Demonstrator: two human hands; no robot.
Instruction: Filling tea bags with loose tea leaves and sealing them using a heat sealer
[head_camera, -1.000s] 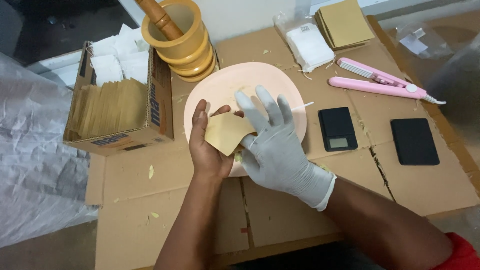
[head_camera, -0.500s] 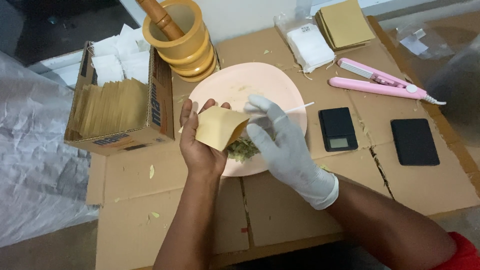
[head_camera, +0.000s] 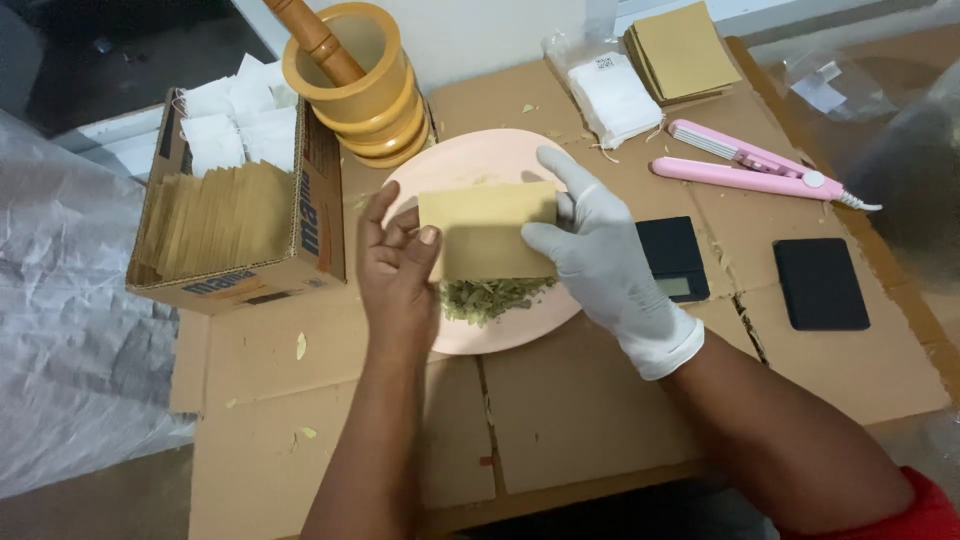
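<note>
A flat tan paper pouch is held over a pink plate by both hands. My bare left hand pinches its left edge. My right hand, in a white glove, grips its right edge with the index finger stretched up over the plate. Under the pouch, a small heap of dried green leaves lies on the plate's near side.
A cardboard box of tan and white pouches stands at the left. A yellow wooden mortar with pestle is behind the plate. To the right lie a small scale, a pink heat sealer, a black case, and stacked pouches.
The pouch was crumpled in my left hand; now both hands hold it flat and square over the plate, and the leaf heap shows beneath it.
</note>
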